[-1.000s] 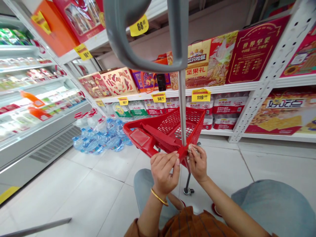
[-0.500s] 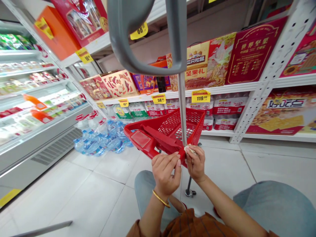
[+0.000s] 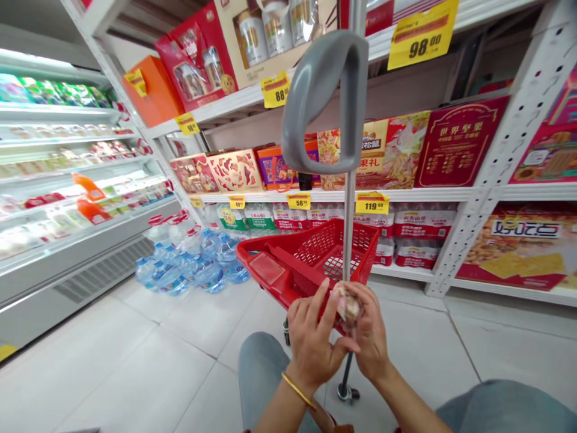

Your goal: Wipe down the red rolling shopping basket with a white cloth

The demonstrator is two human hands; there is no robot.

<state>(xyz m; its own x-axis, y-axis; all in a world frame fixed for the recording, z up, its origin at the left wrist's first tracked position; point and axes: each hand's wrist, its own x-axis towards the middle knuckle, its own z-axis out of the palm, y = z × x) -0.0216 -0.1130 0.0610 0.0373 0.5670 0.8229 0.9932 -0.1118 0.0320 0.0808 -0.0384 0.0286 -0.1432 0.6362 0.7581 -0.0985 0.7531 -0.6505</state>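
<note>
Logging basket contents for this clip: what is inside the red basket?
Only its mesh walls and bottom show inside the red basket; no goods are visible. The near corner is covered by the left hand and the right hand, which grips a crumpled wad.

Supermarket aisle, pale glossy floor tiles [image 3: 135, 361] with thin grey grout lines. White metal shelving [image 3: 493, 168] with perforated uprights runs along the right and back. It's stacked with red and gold gift boxes [image 3: 455, 147], with yellow price tags [image 3: 372, 203] clipped to the edges. Open chiller case [image 3: 67, 252] on the left, brightly lit inside. Packs of water bottles [image 3: 189, 267] sit on the floor beside it. Lighting's bright and even.
</note>
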